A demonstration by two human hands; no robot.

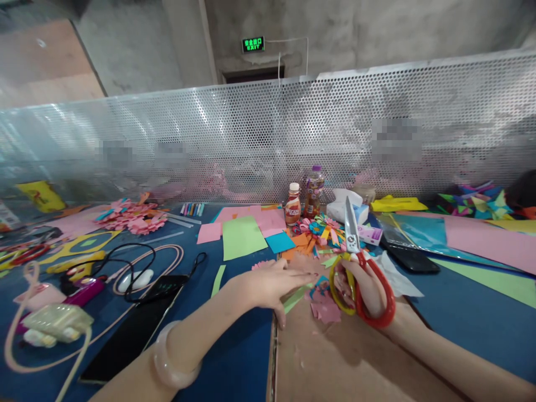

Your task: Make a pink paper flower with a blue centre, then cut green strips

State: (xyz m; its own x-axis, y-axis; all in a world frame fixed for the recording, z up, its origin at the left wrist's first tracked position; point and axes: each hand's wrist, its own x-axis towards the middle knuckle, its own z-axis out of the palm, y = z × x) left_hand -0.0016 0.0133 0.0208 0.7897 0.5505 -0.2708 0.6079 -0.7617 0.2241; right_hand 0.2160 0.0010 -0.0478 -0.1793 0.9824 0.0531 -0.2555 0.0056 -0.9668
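Note:
My right hand (372,287) is closed around scissors (352,226) with one red and one yellow handle loop. Their silver blades point up and away from me. Stretched flat with fingers apart, my left hand (272,282) rests over paper scraps at the edge of a brown board (310,357). Beneath its fingers shows a light green paper strip (295,298), partly hidden by the hand. Between my two hands lie pink paper scraps (325,309), with some blue bits on them.
Behind my hands are a light green sheet (243,237), a blue square (280,242), curled colourful strips (324,230), two drink bottles (292,205) and a tissue pack (345,206). At left lie a black phone (134,329), cables and a charger (57,324). A perforated metal screen (243,139) stands behind.

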